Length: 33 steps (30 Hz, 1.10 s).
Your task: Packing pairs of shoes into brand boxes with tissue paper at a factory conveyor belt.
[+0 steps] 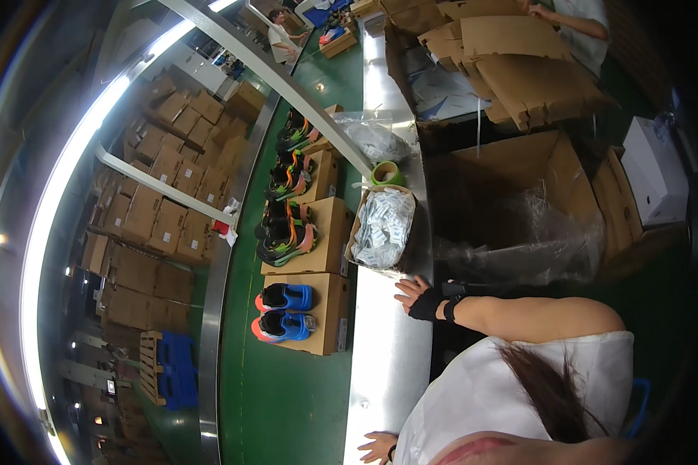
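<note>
My right hand (417, 297), in a black fingerless wrist support, rests on the shiny metal ledge (388, 333) with its fingers apart. Just beyond its fingertips stands an open carton of small white sachets (383, 228). Lower in the view, my left hand (378, 447) lies on the same ledge, fingers spread and holding nothing. Across the ledge, a pair of blue and coral shoes (285, 312) sits on a brown shoebox (329, 314) on the green conveyor belt (287, 403).
More boxes carry black, orange and green shoes (287, 232) farther up the belt. A green tape roll (388, 174) and a clear plastic bag (374, 139) lie beyond the sachets. A large open carton (520, 201) stands at right. Another person's arm (570, 22) reaches over cardboard (520, 77).
</note>
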Each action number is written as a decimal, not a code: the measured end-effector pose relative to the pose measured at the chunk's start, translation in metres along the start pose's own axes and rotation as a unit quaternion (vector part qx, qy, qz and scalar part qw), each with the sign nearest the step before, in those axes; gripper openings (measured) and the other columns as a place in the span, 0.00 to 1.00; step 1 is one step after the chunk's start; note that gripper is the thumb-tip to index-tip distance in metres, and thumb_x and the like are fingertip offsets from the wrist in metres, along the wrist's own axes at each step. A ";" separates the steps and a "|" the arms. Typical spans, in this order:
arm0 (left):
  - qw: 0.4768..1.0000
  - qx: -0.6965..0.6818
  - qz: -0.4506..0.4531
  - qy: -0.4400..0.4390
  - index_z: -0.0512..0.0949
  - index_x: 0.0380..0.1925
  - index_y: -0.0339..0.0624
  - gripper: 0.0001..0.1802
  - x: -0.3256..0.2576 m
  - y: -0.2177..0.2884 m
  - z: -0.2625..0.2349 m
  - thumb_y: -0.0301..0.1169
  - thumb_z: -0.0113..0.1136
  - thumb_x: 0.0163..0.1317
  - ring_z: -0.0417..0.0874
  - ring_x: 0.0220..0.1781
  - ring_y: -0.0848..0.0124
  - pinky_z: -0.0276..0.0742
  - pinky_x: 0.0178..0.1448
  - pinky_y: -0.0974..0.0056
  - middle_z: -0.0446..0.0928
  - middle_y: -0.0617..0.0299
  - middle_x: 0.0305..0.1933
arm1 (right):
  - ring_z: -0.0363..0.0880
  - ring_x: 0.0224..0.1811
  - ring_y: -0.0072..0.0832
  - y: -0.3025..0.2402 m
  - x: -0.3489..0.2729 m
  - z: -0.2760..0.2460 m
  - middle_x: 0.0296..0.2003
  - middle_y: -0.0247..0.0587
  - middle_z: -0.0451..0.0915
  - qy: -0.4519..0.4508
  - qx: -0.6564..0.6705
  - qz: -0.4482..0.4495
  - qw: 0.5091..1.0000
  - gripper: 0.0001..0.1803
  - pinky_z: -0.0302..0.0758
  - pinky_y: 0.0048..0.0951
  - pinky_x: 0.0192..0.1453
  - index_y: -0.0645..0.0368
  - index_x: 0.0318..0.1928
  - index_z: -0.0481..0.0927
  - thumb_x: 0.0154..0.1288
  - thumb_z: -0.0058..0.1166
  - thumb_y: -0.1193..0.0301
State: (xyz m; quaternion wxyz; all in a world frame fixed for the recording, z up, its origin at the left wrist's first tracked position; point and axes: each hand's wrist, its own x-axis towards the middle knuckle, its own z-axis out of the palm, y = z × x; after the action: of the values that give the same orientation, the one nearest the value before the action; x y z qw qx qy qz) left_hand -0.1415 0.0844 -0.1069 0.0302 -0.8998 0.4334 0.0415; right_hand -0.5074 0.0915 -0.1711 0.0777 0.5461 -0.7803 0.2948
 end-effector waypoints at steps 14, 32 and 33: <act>1.000 -0.017 0.007 0.008 0.43 0.62 0.39 0.35 0.026 -0.016 0.043 0.52 0.27 0.62 0.32 0.69 0.50 0.31 0.60 0.34 0.34 0.38 0.66 | 0.58 0.60 0.40 0.000 -0.004 -0.004 0.53 0.48 0.66 0.019 -0.013 0.012 1.000 0.18 0.51 0.51 0.60 0.55 0.43 0.77 0.48 0.48 0.66; 0.998 -0.061 0.023 0.022 0.47 0.61 0.39 0.35 0.018 -0.012 0.041 0.53 0.28 0.62 0.35 0.68 0.47 0.34 0.58 0.31 0.38 0.35 0.64 | 0.59 0.59 0.38 0.002 -0.003 -0.016 0.52 0.47 0.66 0.050 -0.009 0.014 0.999 0.16 0.52 0.49 0.59 0.55 0.42 0.75 0.50 0.46 0.69; 0.998 -0.062 0.008 0.032 0.47 0.61 0.39 0.35 0.021 -0.015 0.043 0.53 0.28 0.61 0.35 0.68 0.47 0.34 0.58 0.31 0.38 0.35 0.64 | 0.59 0.59 0.38 0.000 -0.002 -0.007 0.52 0.47 0.66 0.048 0.001 0.009 0.999 0.16 0.52 0.49 0.59 0.55 0.42 0.75 0.50 0.46 0.69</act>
State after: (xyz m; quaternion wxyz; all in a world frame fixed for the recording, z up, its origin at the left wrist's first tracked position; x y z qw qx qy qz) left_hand -0.1184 0.0812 -0.1512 -0.0403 -0.8973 0.4379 0.0394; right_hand -0.5082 0.0968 -0.1658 0.1114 0.5241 -0.7805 0.3219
